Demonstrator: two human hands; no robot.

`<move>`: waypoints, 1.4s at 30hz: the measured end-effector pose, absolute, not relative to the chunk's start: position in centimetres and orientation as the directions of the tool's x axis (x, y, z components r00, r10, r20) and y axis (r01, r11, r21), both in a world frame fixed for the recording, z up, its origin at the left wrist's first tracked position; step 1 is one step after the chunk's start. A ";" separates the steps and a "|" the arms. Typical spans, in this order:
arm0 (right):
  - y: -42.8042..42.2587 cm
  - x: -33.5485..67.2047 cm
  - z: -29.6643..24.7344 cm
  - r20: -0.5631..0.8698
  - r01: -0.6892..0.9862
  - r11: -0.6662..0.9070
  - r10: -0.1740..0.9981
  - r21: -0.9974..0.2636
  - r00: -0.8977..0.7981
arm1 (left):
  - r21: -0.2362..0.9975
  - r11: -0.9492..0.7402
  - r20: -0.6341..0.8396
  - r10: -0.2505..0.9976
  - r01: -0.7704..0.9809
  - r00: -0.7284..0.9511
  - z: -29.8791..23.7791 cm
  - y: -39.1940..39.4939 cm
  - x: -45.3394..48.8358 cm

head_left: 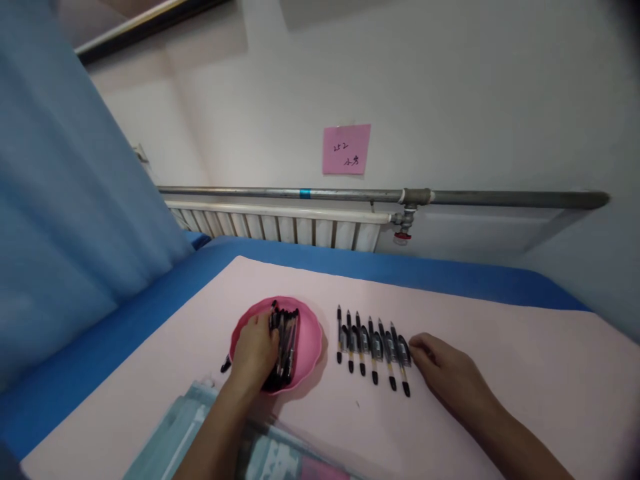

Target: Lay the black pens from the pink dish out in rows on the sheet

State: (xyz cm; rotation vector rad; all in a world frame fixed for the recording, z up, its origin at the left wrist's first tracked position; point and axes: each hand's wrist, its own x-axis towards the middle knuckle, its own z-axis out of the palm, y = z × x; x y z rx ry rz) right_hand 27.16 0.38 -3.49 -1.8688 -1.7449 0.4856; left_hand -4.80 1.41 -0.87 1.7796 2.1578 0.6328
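A pink scalloped plate [313,333] holds a bunch of black pens [286,340]. My left hand [257,350] reaches over its left side, fingers curled around pens at the edge of the bunch; the fingertips are partly hidden. To the right, several clear-barrelled pens [375,350] lie side by side in a slanting row, tips pointing away from me, with black pen caps between them. At the row's right end, my right hand [435,360] has its fingers pinched together at the last black cap [404,350].
Pink paper [500,373] covers the blue bed [425,267]. Clear bluish plastic packaging [170,427] lies in front, partly under my left forearm. One black pen end [226,364] sticks out left of the plate. Behind are a radiator [300,230], a metal pipe [350,195] and a blue curtain [75,180].
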 end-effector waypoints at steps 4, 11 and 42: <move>0.5 27.0 -3.4 0.054 0.789 -0.060 0.992 -0.611 0.118 | 0.451 0.166 0.055 0.976 0.877 -0.213 -0.5 1.2 -4.7; 0.4 27.1 -3.4 0.081 0.800 -0.026 0.992 -0.599 0.093 | 0.563 0.181 0.031 0.970 0.806 -0.239 -0.4 1.0 -4.9; -5.2 18.4 0.8 -0.156 -0.130 -0.160 0.987 -0.979 -0.038 | 0.725 0.521 -0.298 0.827 -0.451 0.476 0.3 -4.9 5.2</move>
